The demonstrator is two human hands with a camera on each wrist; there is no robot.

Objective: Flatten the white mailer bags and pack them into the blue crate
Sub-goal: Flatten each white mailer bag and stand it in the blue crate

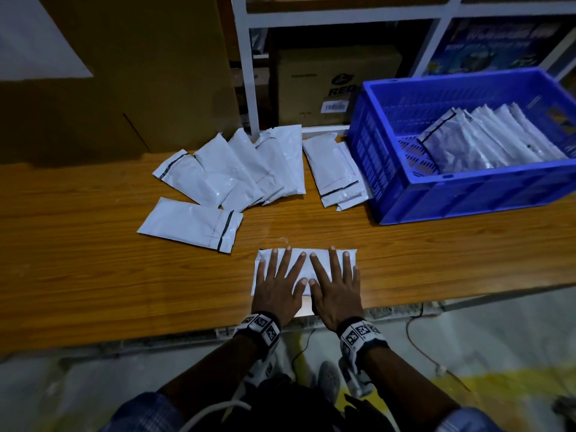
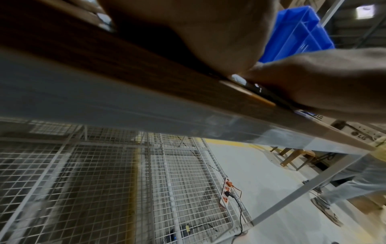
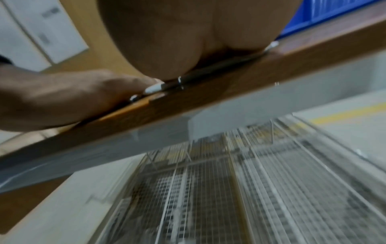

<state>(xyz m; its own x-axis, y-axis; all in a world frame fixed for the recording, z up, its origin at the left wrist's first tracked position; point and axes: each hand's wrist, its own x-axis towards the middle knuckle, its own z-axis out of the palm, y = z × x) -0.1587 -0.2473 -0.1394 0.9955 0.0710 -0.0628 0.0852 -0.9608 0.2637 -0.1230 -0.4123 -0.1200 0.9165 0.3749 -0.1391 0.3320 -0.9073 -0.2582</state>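
On the wooden table (image 1: 93,244), left of the blue crate (image 1: 467,188), a fan of white mailer bags (image 1: 237,169) waits, with one single bag (image 1: 190,224) lying apart in front of it and two stacked bags (image 1: 335,169) just beside the crate wall. Nearer the table's front edge, well clear of the crate, the mailer being flattened (image 1: 304,269) lies under both palms: the left hand (image 1: 277,285) and the right hand (image 1: 335,285) rest side by side, fingers straight and spread, pressing and grasping nothing. The bag looks light, soft and slick, likely to slide under the push, so I would lift it by its short ends or a long edge once it is flat. Its near edge sits close to the table lip. Open wood lies between it and the crate, where packed bags (image 1: 486,141) lean at the right, leaving free floor on the crate's left.
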